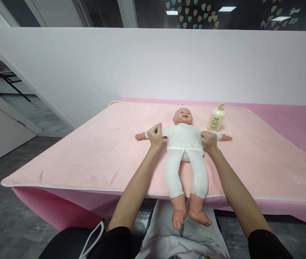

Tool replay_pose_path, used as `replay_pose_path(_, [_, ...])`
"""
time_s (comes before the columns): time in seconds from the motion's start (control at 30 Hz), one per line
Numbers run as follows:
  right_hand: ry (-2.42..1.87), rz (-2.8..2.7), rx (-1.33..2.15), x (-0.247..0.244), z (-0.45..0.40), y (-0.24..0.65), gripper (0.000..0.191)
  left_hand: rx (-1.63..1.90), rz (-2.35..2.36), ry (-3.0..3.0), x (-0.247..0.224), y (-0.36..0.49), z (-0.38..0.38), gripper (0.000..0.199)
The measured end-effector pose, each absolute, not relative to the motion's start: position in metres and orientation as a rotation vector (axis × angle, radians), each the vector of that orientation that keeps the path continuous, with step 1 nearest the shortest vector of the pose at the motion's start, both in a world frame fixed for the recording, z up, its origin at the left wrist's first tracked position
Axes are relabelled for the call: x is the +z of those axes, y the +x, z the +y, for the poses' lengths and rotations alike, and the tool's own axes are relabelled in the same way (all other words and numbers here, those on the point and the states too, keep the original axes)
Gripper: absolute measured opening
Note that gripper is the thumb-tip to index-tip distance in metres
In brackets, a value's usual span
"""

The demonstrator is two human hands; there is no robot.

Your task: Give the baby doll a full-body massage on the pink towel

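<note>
A baby doll (184, 138) in a white suit lies on its back, arms stretched to the sides. Its bare feet hang over the table's near edge, above my lap. My left hand (155, 135) is closed in a fist at the doll's arm on the left, and the doll's small hand (140, 136) sticks out beyond it. On the other side, my right hand (209, 139) is closed at the other arm, close to the torso. My fingers hide part of both sleeves. A pale yellow pump bottle (216, 118) stands behind the arm on the right.
A light pink blanket (88, 154) with a white border covers most of the table. Beneath it lies a darker pink cloth (301, 124). A white wall (153, 64) rises behind the table. A white cable (92, 239) hangs near my left elbow.
</note>
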State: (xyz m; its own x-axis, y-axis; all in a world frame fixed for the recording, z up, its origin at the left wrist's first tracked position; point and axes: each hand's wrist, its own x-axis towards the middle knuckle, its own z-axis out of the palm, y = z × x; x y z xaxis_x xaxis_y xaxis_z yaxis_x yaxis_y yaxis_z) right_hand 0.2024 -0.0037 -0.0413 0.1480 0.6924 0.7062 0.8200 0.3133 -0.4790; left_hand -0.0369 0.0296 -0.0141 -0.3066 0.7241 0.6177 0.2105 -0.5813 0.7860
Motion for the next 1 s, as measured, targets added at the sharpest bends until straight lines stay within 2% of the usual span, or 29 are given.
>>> replay_pose_path(0.07, [-1.451, -1.705, -0.121, -0.043, -0.005, 0.195, 0.015, 1.772, 1.21, 1.822, -0.025, -0.025, 0.025, 0.041])
replay_pose_path(0.2, [-1.545, -1.616, 0.025, -0.047, -0.005, 0.199, 0.014, 1.544, 1.219, 2.108, -0.04, -0.018, 0.026, 0.037])
replay_pose_path(0.5, [-1.549, -1.549, 0.262, -0.059, -0.002, 0.204, 0.013, 1.476, 1.354, 1.789, -0.047, -0.016, 0.028, 0.043])
replay_pose_path(0.67, [-1.627, -1.57, 0.296, -0.056, -0.004, 0.202, 0.016, 1.452, 1.333, 1.71, -0.048, -0.015, 0.024, 0.055])
replay_pose_path(1.0, [-1.687, -1.582, 0.297, -0.052, -0.005, 0.203, 0.018, 1.456, 1.311, 1.535, -0.044, -0.021, 0.028, 0.057])
